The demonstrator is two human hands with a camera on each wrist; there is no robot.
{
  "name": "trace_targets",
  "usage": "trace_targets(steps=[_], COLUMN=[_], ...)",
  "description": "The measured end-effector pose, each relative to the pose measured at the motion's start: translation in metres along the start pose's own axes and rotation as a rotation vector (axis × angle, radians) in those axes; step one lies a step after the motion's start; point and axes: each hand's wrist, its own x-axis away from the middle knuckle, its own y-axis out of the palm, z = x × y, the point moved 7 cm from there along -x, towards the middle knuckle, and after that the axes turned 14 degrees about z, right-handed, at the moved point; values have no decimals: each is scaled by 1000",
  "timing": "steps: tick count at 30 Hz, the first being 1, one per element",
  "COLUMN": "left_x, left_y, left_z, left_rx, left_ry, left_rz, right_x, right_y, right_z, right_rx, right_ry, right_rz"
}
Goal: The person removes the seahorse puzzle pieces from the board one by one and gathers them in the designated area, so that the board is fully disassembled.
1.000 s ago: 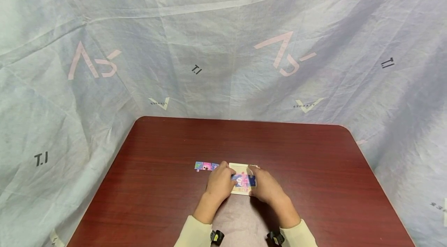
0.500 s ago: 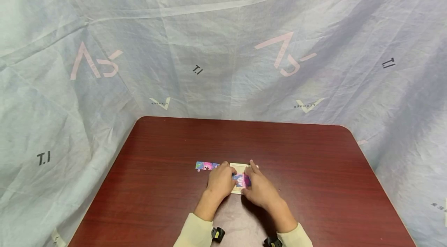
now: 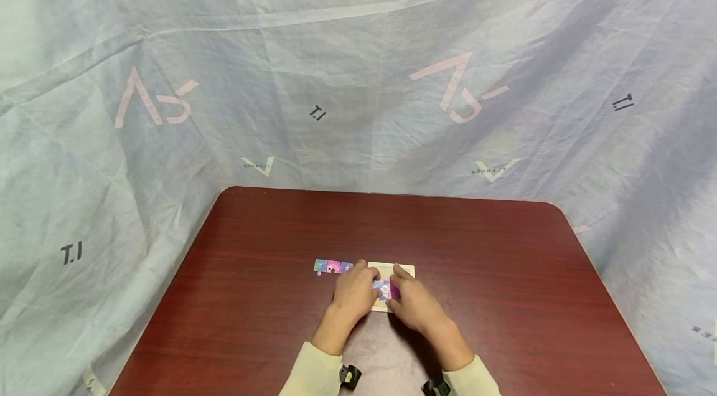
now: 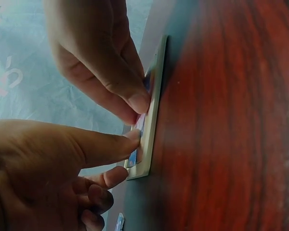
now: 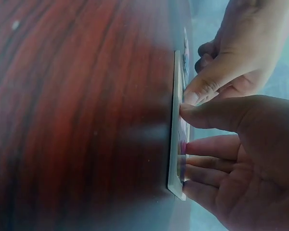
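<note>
A shallow pale wooden puzzle tray lies flat on the table, with pink and blue jigsaw pieces in its nearer part. My left hand holds the tray's left edge; in the left wrist view its thumb presses on the pieces and a finger curls at the rim. Over the right part of the tray is my right hand. Its thumb and fairly straight fingers touch the pieces in the right wrist view, covering several of them.
A short row of loose jigsaw pieces, blue, green and pink, lies left of the tray, partly behind the left hand. The dark red wooden table reaches back to a hanging grey printed cloth.
My right hand has shifted left over the tray, from its right edge onto the pieces. Its raised forefinger has come down. The left hand stays nearly where it was.
</note>
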Motion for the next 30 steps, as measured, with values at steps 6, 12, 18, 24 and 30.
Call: trace_targets(steps=[6, 12, 18, 24, 30], left_x=[-1, -3, -5, -4, -2], left_y=[2, 4, 7, 7, 6], left_z=[1, 1, 0, 1, 3], left_rx=[27, 44, 57, 70, 73], left_ry=[0, 14, -14, -20, 2], left_rz=[-42, -74, -127, -131, -99], right_x=[-1, -1, 0, 1, 0], right_y=[-2, 0, 2, 3, -1], right_z=[0, 1, 2, 0, -2], right_rx=[9, 17, 16, 13, 10], right_ry=[8, 6, 19, 11, 13], right_rz=[-3, -19, -36, -38, -31])
